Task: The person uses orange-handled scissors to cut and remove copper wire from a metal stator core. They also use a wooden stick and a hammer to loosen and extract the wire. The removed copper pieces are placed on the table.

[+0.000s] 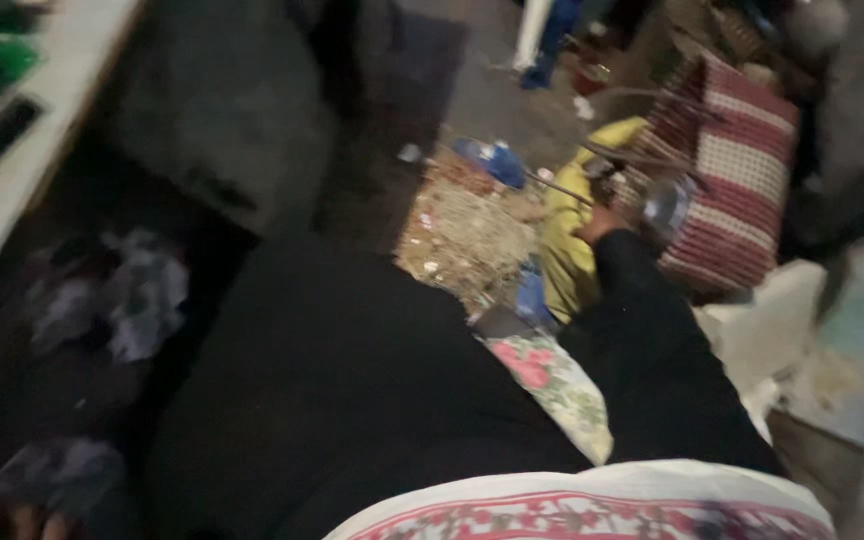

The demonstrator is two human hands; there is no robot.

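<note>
The view is blurred by motion. My right hand (600, 222) reaches out from a black sleeve (652, 350) towards a red-and-white woven basket (742, 180) at the upper right. It sits beside thin dark sticks (558, 187) and a yellow cloth (567, 250); whether the fingers close on anything is too blurred to tell. A pile of dry straw-like litter (467, 235) lies on the floor just left of the hand, with a blue bottle (492, 160) at its far edge. My left hand is out of sight. A black garment (332, 380) fills the foreground.
A floral cloth (557, 385) lies by my lap, and a white patterned hem (592, 510) runs along the bottom. A pale counter edge (22, 150) runs along the left above crumpled grey cloths (142, 295). A large dark bulk (222, 110) stands behind. White bags (772, 320) lie right.
</note>
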